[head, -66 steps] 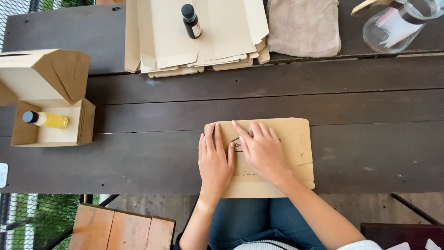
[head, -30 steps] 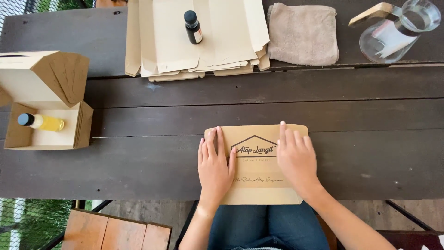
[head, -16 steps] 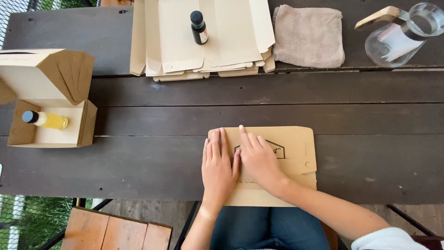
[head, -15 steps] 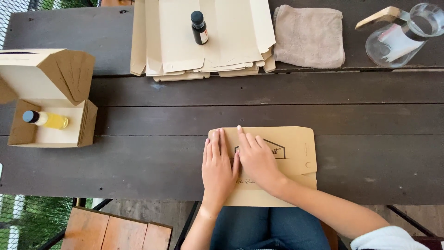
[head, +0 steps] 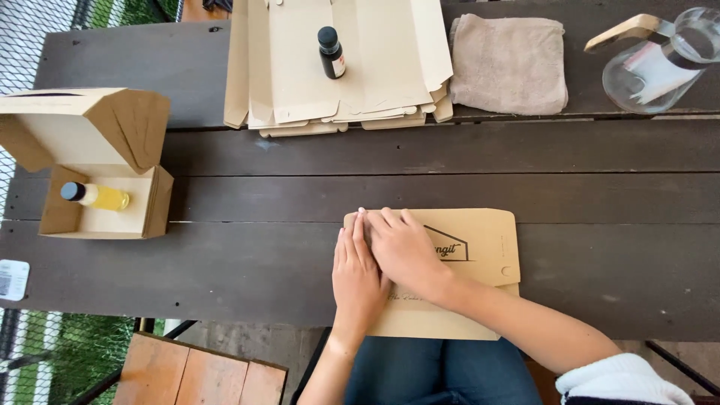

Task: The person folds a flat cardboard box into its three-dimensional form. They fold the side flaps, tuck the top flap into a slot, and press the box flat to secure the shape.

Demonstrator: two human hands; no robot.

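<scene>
Both hands lay flat, fingers straight and together, gripping nothing. The left hand [head: 358,274] pressed palm-down on the left part of the flat cardboard sheet [head: 480,247], and the right hand [head: 405,251] sat just beside it, partly overlapping, also pressing down. The sheet lay on the near edge of the dark wooden table [head: 300,195], right under both palms, its near end hanging a little over the edge above the person's lap.

The sheet looked thin, light and fairly stiff, likely to bend along its creases and slide easily on the wood. It would probably be best taken by its free right edge or a corner, since the middle was pinned.

Well left of the sheet stood an open cardboard box [head: 105,210] with a small yellow bottle [head: 96,196] lying inside. Across the table from it were a stack of flat cardboard blanks [head: 390,60] with a dark bottle [head: 331,52] upright on top, a folded beige cloth [head: 510,64] and a glass jug [head: 660,60].
</scene>
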